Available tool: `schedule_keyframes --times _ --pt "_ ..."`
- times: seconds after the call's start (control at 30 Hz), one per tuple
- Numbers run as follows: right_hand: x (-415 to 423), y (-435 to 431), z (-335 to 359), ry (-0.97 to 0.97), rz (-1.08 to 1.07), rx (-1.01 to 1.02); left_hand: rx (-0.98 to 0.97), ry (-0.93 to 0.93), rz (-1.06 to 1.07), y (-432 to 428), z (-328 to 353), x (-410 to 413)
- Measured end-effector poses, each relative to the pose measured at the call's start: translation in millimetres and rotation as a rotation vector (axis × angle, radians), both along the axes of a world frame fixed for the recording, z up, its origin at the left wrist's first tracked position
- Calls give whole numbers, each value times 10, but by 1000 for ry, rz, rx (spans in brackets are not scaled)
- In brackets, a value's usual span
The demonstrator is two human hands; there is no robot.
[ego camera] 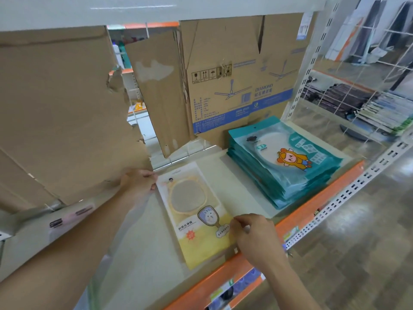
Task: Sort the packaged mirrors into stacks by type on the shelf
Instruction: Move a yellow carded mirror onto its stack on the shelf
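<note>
A yellow-and-white packaged mirror (196, 211) lies flat on the cream shelf (243, 189), long side running front to back. My left hand (138, 183) pinches its far left corner. My right hand (252, 233) pinches its near right edge. To the right, a stack of several teal packaged mirrors (288, 162) with a cartoon figure on top sits near the shelf's right end.
Torn cardboard sheets (62, 113) and a printed fan box (241, 81) stand along the back of the shelf. An orange front rail (312, 209) edges the shelf. A wire grid panel (366, 86) closes the right side, with the floor beyond.
</note>
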State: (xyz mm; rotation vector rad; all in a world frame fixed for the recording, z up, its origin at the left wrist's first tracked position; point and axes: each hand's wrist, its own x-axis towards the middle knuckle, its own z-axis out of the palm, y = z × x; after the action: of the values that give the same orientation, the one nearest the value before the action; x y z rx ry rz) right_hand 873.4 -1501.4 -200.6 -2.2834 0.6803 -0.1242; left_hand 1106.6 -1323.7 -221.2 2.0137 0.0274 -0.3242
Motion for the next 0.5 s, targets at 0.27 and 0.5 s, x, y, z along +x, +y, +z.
schedule_keyframes --times 0.27,0.5 --pt "149 -156 32 -60 44 -54 333 -192 -41 155 205 -349" --pt "288 -138 73 -134 150 -172 484 -279 -42 313 297 -847"
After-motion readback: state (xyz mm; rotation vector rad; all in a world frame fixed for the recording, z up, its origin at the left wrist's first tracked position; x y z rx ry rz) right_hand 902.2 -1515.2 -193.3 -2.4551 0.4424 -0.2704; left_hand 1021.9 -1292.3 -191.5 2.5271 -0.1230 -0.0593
